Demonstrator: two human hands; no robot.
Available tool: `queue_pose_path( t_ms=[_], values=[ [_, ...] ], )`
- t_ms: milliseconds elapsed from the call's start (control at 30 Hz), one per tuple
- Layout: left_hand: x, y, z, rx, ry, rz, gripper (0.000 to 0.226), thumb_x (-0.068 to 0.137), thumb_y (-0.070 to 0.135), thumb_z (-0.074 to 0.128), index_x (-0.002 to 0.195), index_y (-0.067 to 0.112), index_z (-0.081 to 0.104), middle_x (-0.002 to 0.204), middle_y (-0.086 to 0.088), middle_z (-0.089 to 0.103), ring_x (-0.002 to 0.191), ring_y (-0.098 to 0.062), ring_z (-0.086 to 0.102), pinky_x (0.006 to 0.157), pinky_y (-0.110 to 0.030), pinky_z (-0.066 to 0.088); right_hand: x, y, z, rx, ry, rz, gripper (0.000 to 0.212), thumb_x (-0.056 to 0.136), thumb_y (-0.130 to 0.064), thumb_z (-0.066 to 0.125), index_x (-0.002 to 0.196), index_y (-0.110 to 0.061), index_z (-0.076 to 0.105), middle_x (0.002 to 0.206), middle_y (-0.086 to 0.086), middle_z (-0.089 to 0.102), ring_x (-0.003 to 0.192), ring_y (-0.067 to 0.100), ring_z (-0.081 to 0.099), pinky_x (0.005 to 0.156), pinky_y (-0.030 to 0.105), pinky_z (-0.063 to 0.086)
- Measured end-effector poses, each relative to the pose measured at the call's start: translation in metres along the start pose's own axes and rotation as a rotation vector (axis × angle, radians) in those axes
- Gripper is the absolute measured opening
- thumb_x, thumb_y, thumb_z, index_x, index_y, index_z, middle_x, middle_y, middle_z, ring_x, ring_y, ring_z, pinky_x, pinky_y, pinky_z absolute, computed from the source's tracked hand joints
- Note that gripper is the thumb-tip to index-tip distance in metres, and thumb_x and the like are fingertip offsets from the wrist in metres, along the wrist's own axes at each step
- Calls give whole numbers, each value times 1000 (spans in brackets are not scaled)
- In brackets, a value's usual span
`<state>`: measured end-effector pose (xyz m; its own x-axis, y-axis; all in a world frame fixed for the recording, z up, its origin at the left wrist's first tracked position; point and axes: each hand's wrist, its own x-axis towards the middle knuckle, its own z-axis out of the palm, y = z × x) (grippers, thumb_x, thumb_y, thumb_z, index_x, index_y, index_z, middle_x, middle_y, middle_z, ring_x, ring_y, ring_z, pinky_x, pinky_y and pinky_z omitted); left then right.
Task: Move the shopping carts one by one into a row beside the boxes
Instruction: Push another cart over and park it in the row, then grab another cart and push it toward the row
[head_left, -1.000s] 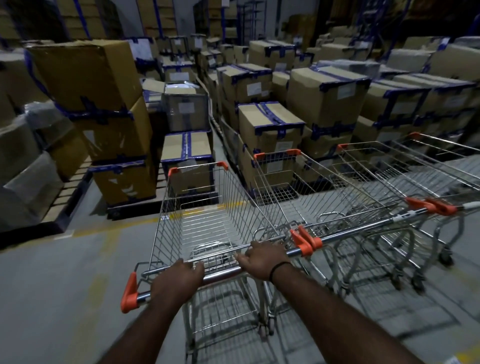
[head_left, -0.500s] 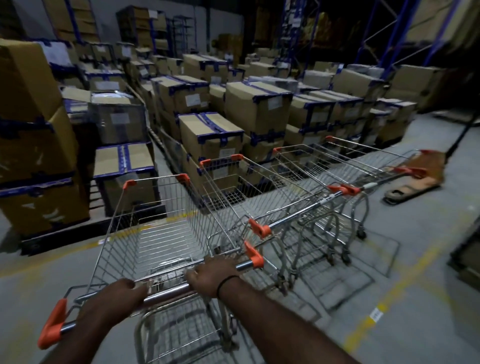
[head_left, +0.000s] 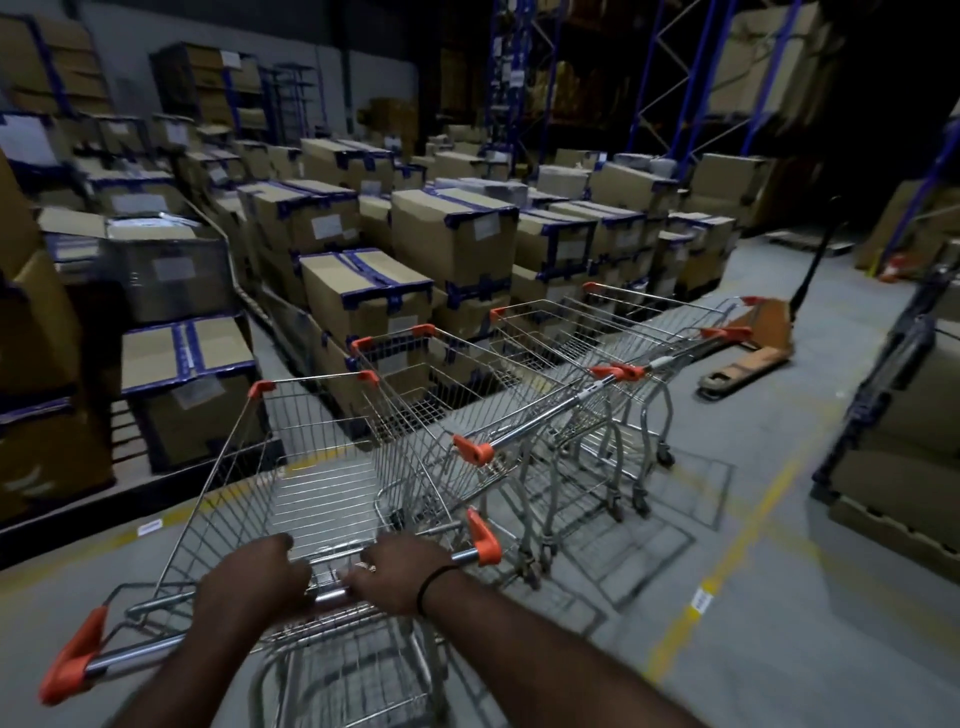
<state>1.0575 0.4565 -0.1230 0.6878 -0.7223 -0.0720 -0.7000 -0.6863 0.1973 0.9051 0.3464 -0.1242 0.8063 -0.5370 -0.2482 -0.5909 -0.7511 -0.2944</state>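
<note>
Left grip (head_left: 254, 582) & right grip (head_left: 400, 577), both bare hands, are curled over the chrome handle bar (head_left: 332, 592) of a silver wire shopping cart w/ orange corner caps (head_left: 311, 493). Each grip holds the bar knuckles up, and the two sit near each other at approx. mid-bar. The bar's orange end caps stick out well to either side. A thin black wristband (head_left: 432, 582) circles the right wrist.

The held cart stands on the grey concrete floor (head_left: 779, 649) at the left end of a row, nose toward the brown cardboard boxes w/ blue tape (head_left: 452, 234). Its basket is empty. Its right side is just beside the nearest of three more silver wire carts (head_left: 447, 410); can't tell if they touch. Those three stand side by side, noses at the boxes, handles toward the aisle.

The boxes are stacked in rows beyond the carts & also to the left.

Past the far end of the row is an orange pallet jack (head_left: 763, 332), forks flat on the floor, black tiller rising at a tilt. A yellow painted line (head_left: 727, 545) runs along the floor right of the carts. Blue steel racking (head_left: 670, 78) stands at the back, in the dark.
</note>
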Motion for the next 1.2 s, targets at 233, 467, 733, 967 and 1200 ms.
queue_pose_path(
  t_ms=[233, 467, 733, 967, 1200],
  values=[
    [-34, 64, -23, 9, 16, 166, 52, 89, 55, 54, 134, 30, 59, 133, 0, 65, 118, -21, 61, 91, -34, 52, -63, 22, -19, 67, 238, 18, 56, 96, -61, 37, 109, -16, 68, 113, 12, 66, 108, 33, 62, 92, 46, 47],
    [-134, 177, -13, -16, -49, 476, 45, 89, 57, 56, 124, 31, 63, 122, -5, 70, 112, -26, 65, 86, -34, 52, -207, 87, -29, 154, 423, 166, 51, 92, -62, 45, 122, -27, 65, 123, 8, 66, 115, 30, 60, 89, 39, 48],
    [-296, 304, 22, 35, -132, 854, 47, 91, 44, 54, 135, 27, 57, 136, -6, 61, 124, -28, 58, 94, -37, 48, -415, 153, 11, 132, 531, 466, 48, 100, -53, 45, 127, -17, 61, 128, 9, 62, 118, 32, 55, 95, 46, 46],
    [-403, 411, 61, 112, -159, 1192, 66, 91, 55, 54, 149, 26, 42, 151, 1, 47, 131, -25, 51, 101, -39, 48, -581, 208, 36, 167, 673, 801, 58, 100, -56, 44, 140, -15, 54, 142, 8, 55, 133, 28, 46, 106, 46, 40],
    [-526, 548, 99, 110, -190, 1532, 68, 92, 58, 53, 151, 28, 36, 158, 4, 36, 133, -26, 47, 99, -41, 47, -747, 263, 57, 204, 762, 1158, 60, 102, -56, 42, 147, -17, 48, 154, 6, 45, 141, 25, 39, 113, 45, 34]
  ],
)
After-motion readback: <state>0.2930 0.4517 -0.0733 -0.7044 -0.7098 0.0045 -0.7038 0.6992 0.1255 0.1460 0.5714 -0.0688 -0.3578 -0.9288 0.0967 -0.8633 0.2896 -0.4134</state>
